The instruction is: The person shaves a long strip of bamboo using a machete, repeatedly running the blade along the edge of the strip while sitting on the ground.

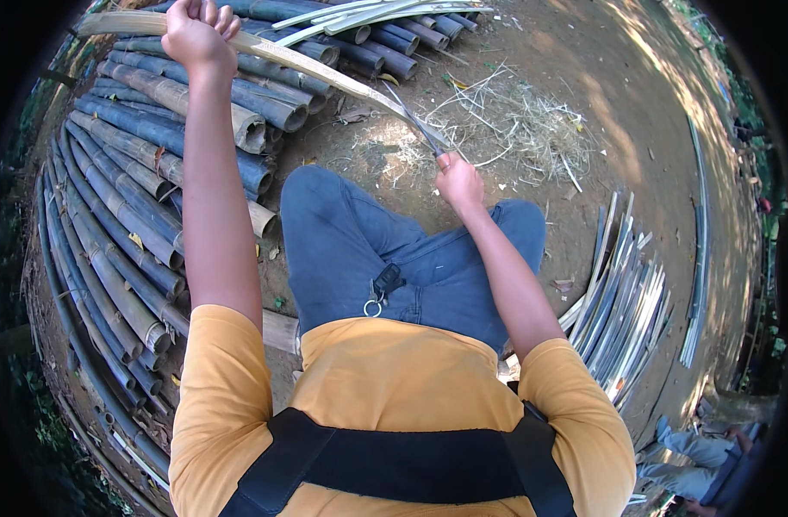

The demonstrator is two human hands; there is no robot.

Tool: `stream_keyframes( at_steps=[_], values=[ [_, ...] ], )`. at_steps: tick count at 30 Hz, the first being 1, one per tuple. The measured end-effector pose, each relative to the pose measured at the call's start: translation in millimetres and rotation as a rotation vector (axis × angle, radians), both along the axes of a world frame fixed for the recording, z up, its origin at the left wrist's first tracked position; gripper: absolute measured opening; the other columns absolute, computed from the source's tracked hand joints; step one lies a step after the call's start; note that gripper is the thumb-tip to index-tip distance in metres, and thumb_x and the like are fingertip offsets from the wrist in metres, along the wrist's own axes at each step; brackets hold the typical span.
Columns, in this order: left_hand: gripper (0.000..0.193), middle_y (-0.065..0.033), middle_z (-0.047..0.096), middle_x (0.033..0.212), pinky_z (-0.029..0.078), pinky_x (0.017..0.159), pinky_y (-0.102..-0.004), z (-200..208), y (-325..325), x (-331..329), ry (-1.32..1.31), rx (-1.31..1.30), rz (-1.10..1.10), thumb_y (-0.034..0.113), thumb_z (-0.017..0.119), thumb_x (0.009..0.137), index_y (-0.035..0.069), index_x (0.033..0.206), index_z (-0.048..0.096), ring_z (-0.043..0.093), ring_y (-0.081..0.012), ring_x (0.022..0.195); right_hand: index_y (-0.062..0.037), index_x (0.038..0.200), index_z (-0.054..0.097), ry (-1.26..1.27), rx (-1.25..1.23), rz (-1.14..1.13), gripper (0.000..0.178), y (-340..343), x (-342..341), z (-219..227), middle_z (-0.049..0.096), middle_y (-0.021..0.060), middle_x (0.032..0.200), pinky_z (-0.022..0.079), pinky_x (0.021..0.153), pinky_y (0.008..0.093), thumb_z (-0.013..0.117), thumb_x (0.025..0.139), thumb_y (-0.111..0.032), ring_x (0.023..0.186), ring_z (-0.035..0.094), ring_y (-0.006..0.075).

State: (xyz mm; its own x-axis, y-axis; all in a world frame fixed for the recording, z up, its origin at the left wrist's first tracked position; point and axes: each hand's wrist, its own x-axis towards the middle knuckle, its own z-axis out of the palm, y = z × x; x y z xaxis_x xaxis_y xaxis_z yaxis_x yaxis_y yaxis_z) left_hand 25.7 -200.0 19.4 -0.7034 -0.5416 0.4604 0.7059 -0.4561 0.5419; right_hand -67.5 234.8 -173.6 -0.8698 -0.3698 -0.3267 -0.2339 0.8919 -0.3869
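Observation:
My left hand [201, 36], at the end of my stretched arm, is closed around a long, pale split bamboo strip [325, 76]. The strip bends down to the right from the upper left. In front of my right knee, my right hand [459, 183] grips a knife [423, 129] by its handle, which my fingers mostly hide. Its narrow dark blade crosses the strip close to the strip's right end. Whether the edge bites into the bamboo is too small to tell.
Stacked bamboo poles [144, 207] fill the left side, with pale strips [368, 15] on top at the back. Thin shavings [532, 129] litter the dirt ahead. A bundle of slats [622, 297] lies to my right. Another person's legs [695, 457] show at lower right.

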Motion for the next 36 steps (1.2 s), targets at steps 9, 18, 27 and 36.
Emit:
stream_keyframes(
  at_steps=[9,18,27,36],
  values=[
    [0.032,0.0012,0.024,0.056,0.02,0.043,-0.0304,37,68,-5,-0.185,-0.089,0.305,0.027,0.047,0.097,0.014,0.07,0.034,0.022,-0.0128,0.046,-0.014,0.116,0.064,0.03,0.058,-0.029,0.029,19,-41,-42,0.069,0.0202,0.111,0.051,0.092,0.0496,0.052,0.098,-0.033,0.107,0.066,0.0374],
    [0.034,0.0005,0.02,0.056,0.018,0.046,-0.0316,57,96,5,-0.304,-0.162,0.567,0.023,0.044,0.094,0.014,0.066,0.027,0.018,-0.0134,0.048,-0.0151,0.112,0.065,0.002,0.04,-0.057,0.026,42,-68,-86,0.069,0.0193,0.112,0.051,0.092,0.0503,0.054,0.094,-0.031,0.108,0.065,0.0385],
    [0.029,0.0007,0.019,0.057,0.019,0.046,-0.0305,69,114,-4,-0.326,-0.153,0.556,0.023,0.042,0.096,0.014,0.071,0.029,0.015,-0.0135,0.05,-0.0178,0.112,0.065,0.02,0.018,-0.124,0.025,50,-77,-119,0.07,0.0192,0.109,0.052,0.089,0.0489,0.057,0.091,-0.028,0.104,0.067,0.0383],
    [0.03,0.0,0.021,0.058,0.02,0.048,-0.0299,66,117,1,-0.37,-0.18,0.603,0.024,0.04,0.097,0.015,0.07,0.03,0.018,-0.0137,0.051,-0.0164,0.116,0.064,0.024,-0.059,0.012,0.029,39,-61,-86,0.07,0.0182,0.11,0.053,0.091,0.0481,0.06,0.093,-0.034,0.105,0.067,0.0359]
  ],
)
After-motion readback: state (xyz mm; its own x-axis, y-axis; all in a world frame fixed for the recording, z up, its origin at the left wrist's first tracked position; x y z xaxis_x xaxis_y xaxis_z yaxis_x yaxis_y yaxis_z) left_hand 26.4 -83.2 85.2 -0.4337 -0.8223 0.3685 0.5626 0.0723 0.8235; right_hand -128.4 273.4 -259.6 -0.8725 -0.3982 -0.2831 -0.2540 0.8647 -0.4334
